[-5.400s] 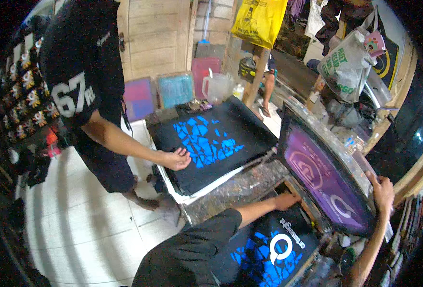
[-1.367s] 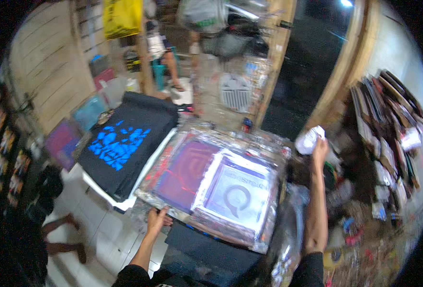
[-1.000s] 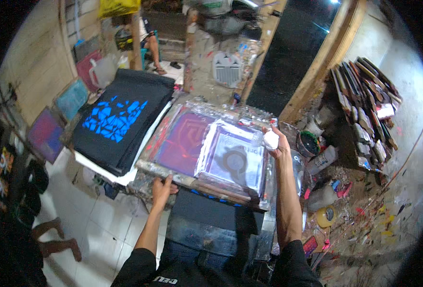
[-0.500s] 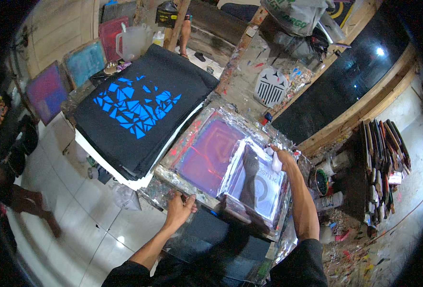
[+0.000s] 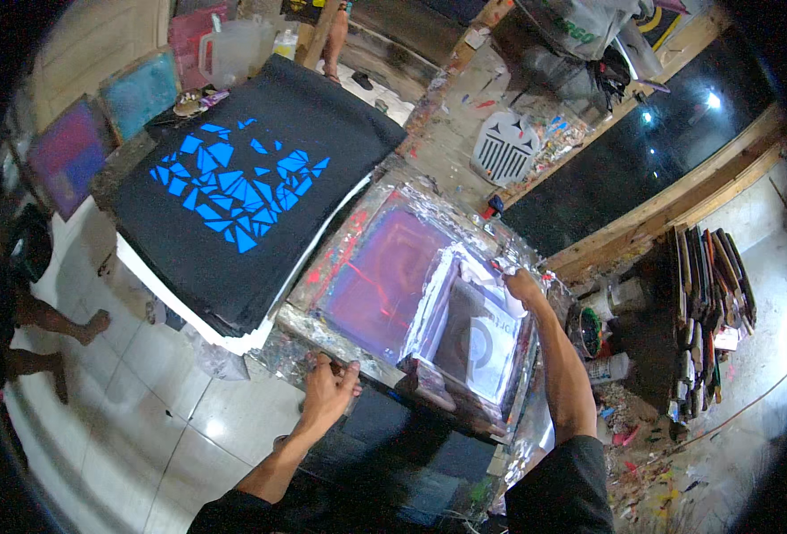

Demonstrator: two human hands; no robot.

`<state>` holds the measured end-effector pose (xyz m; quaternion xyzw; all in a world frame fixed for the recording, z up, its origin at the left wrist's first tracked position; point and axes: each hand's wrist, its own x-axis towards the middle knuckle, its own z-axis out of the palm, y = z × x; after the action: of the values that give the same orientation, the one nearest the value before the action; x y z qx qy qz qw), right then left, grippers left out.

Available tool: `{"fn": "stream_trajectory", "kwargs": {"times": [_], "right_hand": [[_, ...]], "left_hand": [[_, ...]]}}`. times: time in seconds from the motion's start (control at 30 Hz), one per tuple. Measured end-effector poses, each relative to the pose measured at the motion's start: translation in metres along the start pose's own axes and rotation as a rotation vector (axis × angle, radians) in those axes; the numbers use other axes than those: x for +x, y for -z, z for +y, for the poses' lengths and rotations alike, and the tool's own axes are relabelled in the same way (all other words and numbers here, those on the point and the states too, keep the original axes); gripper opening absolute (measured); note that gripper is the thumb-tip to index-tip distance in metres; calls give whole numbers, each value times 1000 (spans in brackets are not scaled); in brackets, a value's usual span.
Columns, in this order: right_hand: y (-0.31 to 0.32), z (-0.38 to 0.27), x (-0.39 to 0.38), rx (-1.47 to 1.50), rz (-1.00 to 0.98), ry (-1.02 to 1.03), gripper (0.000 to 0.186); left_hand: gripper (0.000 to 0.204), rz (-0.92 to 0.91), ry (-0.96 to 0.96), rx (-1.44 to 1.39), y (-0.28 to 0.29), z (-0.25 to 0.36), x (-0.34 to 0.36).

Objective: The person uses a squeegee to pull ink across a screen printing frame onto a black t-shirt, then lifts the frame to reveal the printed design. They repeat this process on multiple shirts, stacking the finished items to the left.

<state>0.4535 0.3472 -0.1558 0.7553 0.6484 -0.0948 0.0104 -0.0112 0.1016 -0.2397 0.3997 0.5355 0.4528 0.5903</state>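
Observation:
A silkscreen frame (image 5: 340, 335) with a purple mesh (image 5: 380, 267) lies in front of me. White tape borders a light panel with a grey ring and printed letters on its right part. My right hand (image 5: 524, 291) is closed on a crumpled white cloth (image 5: 512, 305) at the far right of this panel. My left hand (image 5: 329, 393) has its fingers bent over the near edge of the paint-stained table (image 5: 286, 353), beside the frame's near left side. A dark squeegee-like bar (image 5: 433, 388) rests along the panel's near edge.
Left of the frame lies a stack of black sheets (image 5: 322, 107), the top one with blue shard shapes. Coloured screens (image 5: 140, 96) lean at the far left. Paint tubs (image 5: 586, 329) and upright squeegee-like boards (image 5: 706, 311) are at right. Another person's legs (image 5: 68, 320) show at left.
My view has shifted slightly, moving the black stack left and up in the picture. My right hand remains at the panel's far right with the cloth; my left hand stays at the table edge.

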Motion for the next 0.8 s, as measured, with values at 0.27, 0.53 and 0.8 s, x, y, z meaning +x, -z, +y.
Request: {"fn": "stream_trajectory", "kwargs": {"times": [0.27, 0.53, 0.8], "right_hand": [[-7, 60, -29, -645, -114, 218, 22], [-14, 54, -65, -454, -564, 302, 42], [53, 86, -73, 137, -336, 114, 80]], "left_hand": [[38, 37, -9, 45, -4, 3, -1], [33, 122, 12, 99, -15, 9, -3], [31, 119, -21, 88, -14, 4, -3]]}}
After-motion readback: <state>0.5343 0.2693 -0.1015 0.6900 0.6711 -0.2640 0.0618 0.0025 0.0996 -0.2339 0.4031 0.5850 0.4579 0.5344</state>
